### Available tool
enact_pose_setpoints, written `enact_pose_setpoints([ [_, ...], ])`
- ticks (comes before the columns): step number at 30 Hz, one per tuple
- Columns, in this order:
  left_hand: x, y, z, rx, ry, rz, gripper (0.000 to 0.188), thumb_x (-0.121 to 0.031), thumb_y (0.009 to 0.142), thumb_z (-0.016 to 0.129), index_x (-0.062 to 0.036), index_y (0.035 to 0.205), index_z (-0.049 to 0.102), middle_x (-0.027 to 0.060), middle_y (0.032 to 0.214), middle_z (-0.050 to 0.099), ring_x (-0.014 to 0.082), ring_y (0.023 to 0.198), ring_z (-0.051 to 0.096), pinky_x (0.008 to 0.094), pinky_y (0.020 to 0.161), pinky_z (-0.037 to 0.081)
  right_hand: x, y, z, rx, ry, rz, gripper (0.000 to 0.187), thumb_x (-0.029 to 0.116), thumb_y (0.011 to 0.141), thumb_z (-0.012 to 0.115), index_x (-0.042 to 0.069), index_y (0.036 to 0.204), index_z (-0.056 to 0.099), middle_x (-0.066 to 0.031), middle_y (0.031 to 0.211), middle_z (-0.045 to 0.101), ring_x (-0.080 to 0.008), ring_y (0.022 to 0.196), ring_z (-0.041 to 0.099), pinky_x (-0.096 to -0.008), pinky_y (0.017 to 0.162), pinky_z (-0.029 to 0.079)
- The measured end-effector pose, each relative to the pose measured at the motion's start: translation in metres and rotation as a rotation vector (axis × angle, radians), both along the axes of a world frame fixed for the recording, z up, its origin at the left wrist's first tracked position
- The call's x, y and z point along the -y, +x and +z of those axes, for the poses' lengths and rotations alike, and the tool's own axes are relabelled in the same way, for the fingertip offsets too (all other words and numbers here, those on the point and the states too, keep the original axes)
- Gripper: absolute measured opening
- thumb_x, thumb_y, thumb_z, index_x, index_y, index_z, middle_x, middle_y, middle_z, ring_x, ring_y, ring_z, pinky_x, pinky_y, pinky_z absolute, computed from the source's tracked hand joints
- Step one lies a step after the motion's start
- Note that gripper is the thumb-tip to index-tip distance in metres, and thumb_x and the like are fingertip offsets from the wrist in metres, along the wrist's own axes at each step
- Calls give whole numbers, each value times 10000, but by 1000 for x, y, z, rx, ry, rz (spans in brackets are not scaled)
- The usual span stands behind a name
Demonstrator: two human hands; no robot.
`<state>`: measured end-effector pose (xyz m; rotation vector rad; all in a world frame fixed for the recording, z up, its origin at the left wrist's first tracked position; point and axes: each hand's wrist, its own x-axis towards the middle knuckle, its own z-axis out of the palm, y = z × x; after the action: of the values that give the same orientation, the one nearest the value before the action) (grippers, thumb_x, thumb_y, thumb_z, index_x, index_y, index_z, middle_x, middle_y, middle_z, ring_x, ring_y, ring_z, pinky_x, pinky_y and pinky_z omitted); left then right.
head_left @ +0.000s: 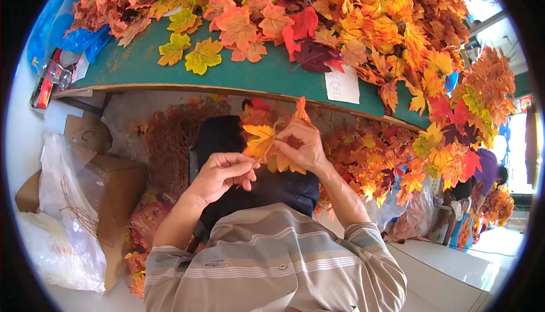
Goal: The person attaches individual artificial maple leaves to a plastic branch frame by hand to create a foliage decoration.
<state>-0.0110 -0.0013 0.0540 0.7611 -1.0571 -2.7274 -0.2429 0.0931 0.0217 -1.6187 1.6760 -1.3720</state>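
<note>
Above my lap, my right hand (305,143) pinches a small bunch of artificial maple leaves (261,140) in yellow and orange, its thumb and forefinger meeting at a thin pale stem. Just left of the bunch is my left hand (224,176), its thumb and fingertips pressed together near the lower leaf edge. Whatever lies between those left fingertips is too small to name. Part of the bunch is hidden behind my right fingers.
A green table (136,65) ahead bears a heap of autumn leaves (392,17) and a paper note (342,85). Brown vine stems (170,141) hang at left, near a cardboard box (122,181) and white plastic bag (62,221). Another person (488,170) bends over at far right.
</note>
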Motion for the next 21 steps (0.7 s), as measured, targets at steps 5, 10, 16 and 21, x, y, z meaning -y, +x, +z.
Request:
enact_pose_setpoints([
  [5,2,0,15,-59,140,17,215,-119,922,573,53,1039,627,128,838,674,215,697,679,300,673,560,10,13,6,125,-112,-119,93,24,726,729,17,770,647,-45,708,591,-142,647,537,-262,581,408],
  [10,-4,2,-19,-180,353,-111,211,-116,924,560,45,1051,608,142,862,681,269,766,696,373,741,572,7,24,1,243,26,-85,113,67,754,727,9,795,640,-53,721,599,-156,675,566,-276,600,438],
  [16,-14,7,-49,-261,468,-97,166,-98,925,549,22,1022,609,110,843,671,254,708,681,367,680,572,7,0,39,-36,82,68,101,62,759,718,20,840,676,-88,779,645,-193,712,607,-307,652,484],
  [21,-8,5,-48,-238,435,130,128,-123,940,533,-16,1004,560,77,817,616,198,671,624,327,607,544,51,-48,107,-717,-192,-154,134,27,729,696,33,863,687,-71,815,618,-254,779,590,-345,678,492],
])
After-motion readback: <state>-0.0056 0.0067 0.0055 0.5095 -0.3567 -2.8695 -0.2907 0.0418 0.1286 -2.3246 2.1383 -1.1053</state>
